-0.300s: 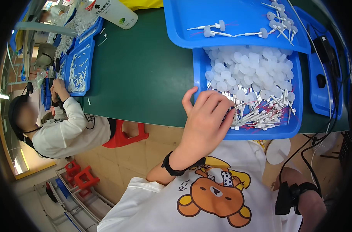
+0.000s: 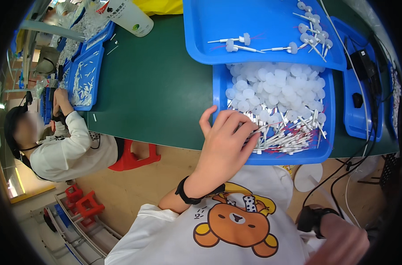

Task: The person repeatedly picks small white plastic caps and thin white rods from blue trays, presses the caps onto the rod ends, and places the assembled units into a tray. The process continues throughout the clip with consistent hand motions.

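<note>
My left hand (image 2: 225, 141) rests fingers spread over the near blue tray (image 2: 218, 88), fingertips on the white stick pile (image 2: 285, 137), sticks lying mostly left-right just right of it. Right hand (image 2: 342, 243) low, well apart; its grip I cannot tell.

A dark green bench (image 2: 156, 84) carries several blue trays. The near tray (image 2: 218, 95) sits at its front edge, with a second tray (image 2: 254, 22) overlapping it behind. Further blue trays (image 2: 88, 75) line the left end, beside a white bottle (image 2: 130, 17) lying on its side.
</note>
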Demonstrator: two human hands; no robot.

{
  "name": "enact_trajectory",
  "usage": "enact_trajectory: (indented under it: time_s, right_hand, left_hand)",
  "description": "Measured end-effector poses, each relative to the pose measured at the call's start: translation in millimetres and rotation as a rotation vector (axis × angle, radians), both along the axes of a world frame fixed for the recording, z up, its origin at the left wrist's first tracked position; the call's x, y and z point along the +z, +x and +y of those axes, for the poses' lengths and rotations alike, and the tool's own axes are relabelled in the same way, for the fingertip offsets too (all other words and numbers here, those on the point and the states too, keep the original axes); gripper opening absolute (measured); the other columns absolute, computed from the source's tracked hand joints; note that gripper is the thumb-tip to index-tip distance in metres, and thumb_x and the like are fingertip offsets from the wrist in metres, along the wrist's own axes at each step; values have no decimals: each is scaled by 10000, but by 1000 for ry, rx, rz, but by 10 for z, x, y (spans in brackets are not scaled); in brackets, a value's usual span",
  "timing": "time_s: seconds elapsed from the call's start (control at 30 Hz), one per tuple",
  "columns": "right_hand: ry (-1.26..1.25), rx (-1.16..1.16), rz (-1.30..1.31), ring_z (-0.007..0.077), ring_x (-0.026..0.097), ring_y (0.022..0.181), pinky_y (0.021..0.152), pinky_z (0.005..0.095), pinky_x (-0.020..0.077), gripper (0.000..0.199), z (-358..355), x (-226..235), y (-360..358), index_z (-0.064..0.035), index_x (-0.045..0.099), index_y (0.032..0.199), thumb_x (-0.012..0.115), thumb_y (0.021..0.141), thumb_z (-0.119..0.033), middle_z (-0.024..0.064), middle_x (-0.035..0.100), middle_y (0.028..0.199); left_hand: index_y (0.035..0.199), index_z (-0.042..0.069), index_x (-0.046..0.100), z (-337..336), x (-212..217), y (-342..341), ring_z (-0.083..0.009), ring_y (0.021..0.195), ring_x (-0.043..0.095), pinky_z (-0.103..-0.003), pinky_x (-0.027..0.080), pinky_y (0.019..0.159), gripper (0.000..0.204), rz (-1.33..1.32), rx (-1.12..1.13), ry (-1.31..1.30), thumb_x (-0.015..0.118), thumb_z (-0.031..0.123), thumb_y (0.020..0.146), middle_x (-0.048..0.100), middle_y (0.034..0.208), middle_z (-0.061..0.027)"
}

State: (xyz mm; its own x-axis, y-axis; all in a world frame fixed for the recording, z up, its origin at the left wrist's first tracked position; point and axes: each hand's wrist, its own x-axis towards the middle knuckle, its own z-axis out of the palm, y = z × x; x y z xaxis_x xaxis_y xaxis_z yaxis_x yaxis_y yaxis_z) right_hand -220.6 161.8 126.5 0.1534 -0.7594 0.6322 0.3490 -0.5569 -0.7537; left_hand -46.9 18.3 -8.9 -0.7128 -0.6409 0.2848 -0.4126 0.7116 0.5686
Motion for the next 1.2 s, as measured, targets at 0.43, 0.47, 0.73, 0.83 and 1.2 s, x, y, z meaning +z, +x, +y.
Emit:
enact_trajectory:
  time_s: [0.43, 0.47, 0.73, 0.83, 1.2]
  right_hand:
    - [217, -887, 974, 230, 609, 747, 628, 355, 486, 489, -223, -1088, 391, 2, 687, 1235, 689, 746, 26, 93, 621, 889]
    - [194, -882, 1004, 225, 609, 745, 627, 351, 486, 512, -224, -1095, 387, 1, 685, 1245, 683, 734, 30, 90, 621, 893]
    - [410, -1013, 682, 232, 646, 694, 635, 321, 502, 420, -148, -1151, 256, 29, 697, 1177, 721, 761, 76, 103, 644, 806]
    - [520, -967, 544, 233, 671, 815, 722, 304, 530, 318, -49, -1033, 188, 34, 698, 1175, 676, 859, 59, 156, 672, 978]
    - [559, -841, 94, 313, 683, 1053, 914, 396, 571, 224, -118, -1083, 207, 89, 637, 1181, 549, 989, 16, 219, 642, 1156]
  left_hand:
    - [907, 128, 709, 33, 301, 140, -199, 1113, 576, -444, 292, 1062, 179, 137, -55, 335, 812, 119, 762, 660, 1088, 25]
    - [904, 125, 711, 48, 333, 148, -200, 1116, 574, -434, 299, 1055, 178, 163, -88, 411, 815, 120, 760, 661, 1094, 21]
    - [1062, 99, 737, -107, 405, 48, -186, 968, 601, -339, 371, 837, 248, 95, -70, 418, 779, 87, 818, 670, 1036, -6]
    - [1138, 113, 717, -155, 206, -70, -170, 867, 565, -345, 347, 779, 314, 33, 7, 119, 778, 95, 831, 629, 973, -14]
    - [1051, 98, 692, -172, 51, -128, -200, 824, 580, -342, 392, 765, 322, 69, 1, 123, 821, 78, 757, 623, 957, -26]
